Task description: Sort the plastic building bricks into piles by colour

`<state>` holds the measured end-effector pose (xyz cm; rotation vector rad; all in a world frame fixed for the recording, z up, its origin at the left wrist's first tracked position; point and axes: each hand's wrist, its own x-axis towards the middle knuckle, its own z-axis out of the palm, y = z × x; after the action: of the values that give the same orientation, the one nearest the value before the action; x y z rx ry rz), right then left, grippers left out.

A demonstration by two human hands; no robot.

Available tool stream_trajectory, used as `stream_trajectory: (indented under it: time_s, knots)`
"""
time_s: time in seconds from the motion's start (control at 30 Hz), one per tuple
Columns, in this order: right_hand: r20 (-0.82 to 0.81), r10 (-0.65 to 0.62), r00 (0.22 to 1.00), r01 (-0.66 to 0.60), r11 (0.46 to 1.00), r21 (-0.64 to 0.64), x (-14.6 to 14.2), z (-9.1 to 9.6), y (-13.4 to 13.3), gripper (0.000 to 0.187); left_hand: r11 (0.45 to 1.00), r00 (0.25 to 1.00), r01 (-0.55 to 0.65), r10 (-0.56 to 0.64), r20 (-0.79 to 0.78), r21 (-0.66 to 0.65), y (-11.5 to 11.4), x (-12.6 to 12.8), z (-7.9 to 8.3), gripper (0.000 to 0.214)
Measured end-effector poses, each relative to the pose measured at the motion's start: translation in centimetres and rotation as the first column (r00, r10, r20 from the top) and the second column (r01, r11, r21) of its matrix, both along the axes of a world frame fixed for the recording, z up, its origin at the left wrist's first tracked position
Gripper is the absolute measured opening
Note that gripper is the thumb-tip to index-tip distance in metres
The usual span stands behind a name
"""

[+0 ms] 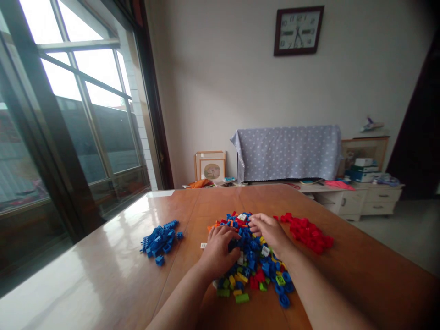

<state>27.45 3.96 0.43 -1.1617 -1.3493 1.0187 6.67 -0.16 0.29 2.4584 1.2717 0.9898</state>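
Observation:
A mixed pile of toy building bricks (252,247) in blue, red, yellow, green, orange and white lies on the wooden table. My left hand (220,252) rests on the pile's left side, palm down, with the thumb apart from the fingers; the bricks beneath it are hidden. Over the far right part of the pile is my right hand (270,231), its fingers curled and the fingertips together. Anything in that pinch is too small to make out. A white brick (242,217) lies just left of the right fingertips. Another white brick (203,245) sits beside the left hand.
A heap of blue bricks (160,240) is on the left of the table (113,266), and a heap of red bricks (309,233) on the right. Beyond the table stand a white cabinet (371,199) and a cloth-covered object (288,153). Windows line the left.

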Motion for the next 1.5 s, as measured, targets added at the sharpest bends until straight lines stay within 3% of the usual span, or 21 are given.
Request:
stream_trajectory:
  time_s: [0.1,0.3,0.43,0.6,0.7,0.77,0.83,0.93,1.03,1.07,1.13,1.27,1.37,1.5]
  knots:
    - [0.248,-0.046,0.968,0.038,0.999,0.036,0.7,-0.6,0.6,0.028,1.000,1.000,0.000,0.000,-0.010,0.004,-0.1,0.1,0.2,0.029]
    - [0.386,-0.011,0.923,-0.029,0.995,0.097,1.2,-1.5,1.0,0.020,1.000,1.000,0.012,-0.012,0.001,0.017,-0.1,0.2,0.1,0.026]
    - [0.523,-0.021,0.852,-0.062,0.988,0.140,0.9,-2.0,1.0,0.023,1.000,1.000,0.014,-0.014,0.016,0.025,-0.1,0.1,0.1,0.019]
    - [0.549,-0.062,0.833,-0.059,0.978,0.200,0.4,-2.3,1.0,0.029,1.000,0.999,-0.010,0.010,0.052,0.006,-0.3,-0.2,0.8,0.016]
    - [0.498,-0.117,0.859,-0.007,0.971,0.241,0.3,-2.2,0.9,0.031,0.997,0.973,-0.050,0.064,0.222,-0.067,0.1,-0.6,0.7,0.021]
    - [0.477,-0.153,0.865,0.030,0.966,0.256,0.2,-2.1,0.9,0.032,0.984,0.897,-0.059,0.126,0.423,-0.168,0.9,-0.9,0.3,0.027]
    - [0.471,-0.180,0.863,0.053,0.961,0.270,0.2,-2.1,0.9,0.034,0.956,0.743,-0.041,0.223,0.631,-0.290,1.9,-1.5,-0.1,0.034]
    - [0.468,-0.204,0.860,0.071,0.956,0.286,0.3,-2.0,0.9,0.033,0.892,0.376,0.004,0.418,0.827,-0.453,3.6,-3.2,-0.8,0.039]
    - [0.462,-0.221,0.859,0.084,0.951,0.299,0.3,-2.1,0.9,0.033,0.805,-0.112,0.154,0.590,0.799,-0.573,4.8,-5.6,-1.2,0.026]
    - [0.459,-0.223,0.860,0.085,0.950,0.302,0.3,-2.1,0.9,0.034,0.792,-0.175,0.163,0.611,0.772,-0.589,5.0,-6.4,-1.4,0.023]
    - [0.455,-0.224,0.862,0.086,0.949,0.304,0.3,-2.2,1.0,0.034,0.778,-0.258,0.169,0.627,0.735,-0.605,5.3,-7.8,-1.5,0.020]
    - [0.450,-0.225,0.864,0.090,0.949,0.303,0.3,-2.5,1.2,0.035,0.777,-0.318,0.155,0.624,0.713,-0.611,5.2,-9.4,-1.6,0.029]
    - [0.444,-0.236,0.865,0.106,0.949,0.298,0.5,-2.4,1.2,0.035,0.778,-0.317,0.141,0.622,0.716,-0.613,5.2,-9.7,-1.5,0.031]
    - [0.438,-0.241,0.866,0.121,0.951,0.284,0.9,-2.3,1.3,0.035,0.765,-0.256,0.086,0.636,0.728,-0.638,5.5,-9.1,-1.6,0.020]
